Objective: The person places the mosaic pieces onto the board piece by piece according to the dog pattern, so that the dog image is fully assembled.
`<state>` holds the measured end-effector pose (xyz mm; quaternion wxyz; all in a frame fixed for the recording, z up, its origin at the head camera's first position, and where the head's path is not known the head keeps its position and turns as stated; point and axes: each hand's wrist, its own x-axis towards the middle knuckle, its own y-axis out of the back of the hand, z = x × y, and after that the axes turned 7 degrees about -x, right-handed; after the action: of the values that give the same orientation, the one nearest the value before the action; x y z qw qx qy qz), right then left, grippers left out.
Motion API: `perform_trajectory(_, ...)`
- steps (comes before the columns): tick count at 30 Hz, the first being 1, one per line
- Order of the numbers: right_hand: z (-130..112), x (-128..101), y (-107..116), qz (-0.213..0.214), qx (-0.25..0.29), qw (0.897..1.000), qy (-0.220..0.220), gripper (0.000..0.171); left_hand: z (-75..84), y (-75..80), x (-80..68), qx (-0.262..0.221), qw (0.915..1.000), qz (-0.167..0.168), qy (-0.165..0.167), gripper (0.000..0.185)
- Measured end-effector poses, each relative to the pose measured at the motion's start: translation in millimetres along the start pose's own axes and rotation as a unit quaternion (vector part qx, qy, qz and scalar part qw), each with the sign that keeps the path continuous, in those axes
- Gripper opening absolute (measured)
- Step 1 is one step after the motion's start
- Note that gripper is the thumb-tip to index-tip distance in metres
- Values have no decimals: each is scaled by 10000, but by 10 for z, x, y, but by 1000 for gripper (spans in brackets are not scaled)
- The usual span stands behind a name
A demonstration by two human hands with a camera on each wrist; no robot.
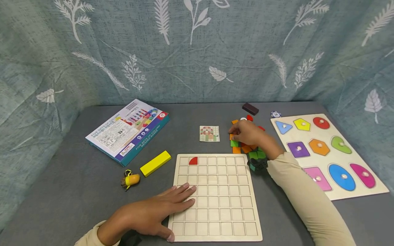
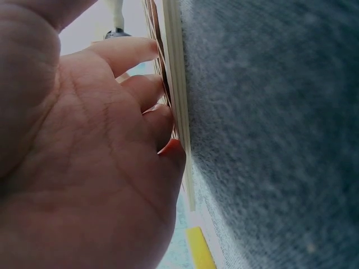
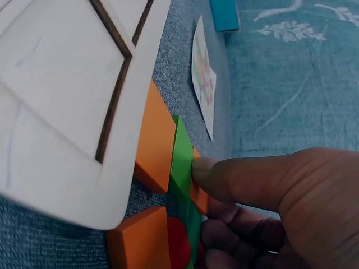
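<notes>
Left hand (image 1: 154, 213) lies palm down, fingers straight and spread a little, pointing right and forward, thumb stretched along the near side. Left forearm enters from bottom left in a beige sleeve (image 1: 90, 237). Right hand (image 1: 247, 133) is reached forward, knuckles up, fingers bent down and curled, thumb extended, its tip pressing forward in the right wrist view (image 3: 207, 171). Right forearm runs from bottom right diagonally forward-left, beige sleeve to the wrist, dark band at the wrist.
</notes>
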<state>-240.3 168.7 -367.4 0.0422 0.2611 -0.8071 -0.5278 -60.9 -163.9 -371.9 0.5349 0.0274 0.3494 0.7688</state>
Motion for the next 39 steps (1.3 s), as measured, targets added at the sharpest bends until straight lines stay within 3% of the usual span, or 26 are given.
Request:
perform_trajectory(5,-7,-1,-1,38,-85,9999,-83,24,-20,3,-2,33,9999,-3,-108,92)
perform_trajectory(16,27,-5,-1,247,290,9992,75,19,-34,0,-2,21,9999,-4,-151,92)
perform_trajectory(28,-131,-28,-21,328,536,9960,640,20,-32,9,-3,39,9999,3,-120,92)
perform_trajectory(39,-351,-49,-141,7,989,9892,1085,15,-35,-1,-2,-11,10000,-23,-59,92)
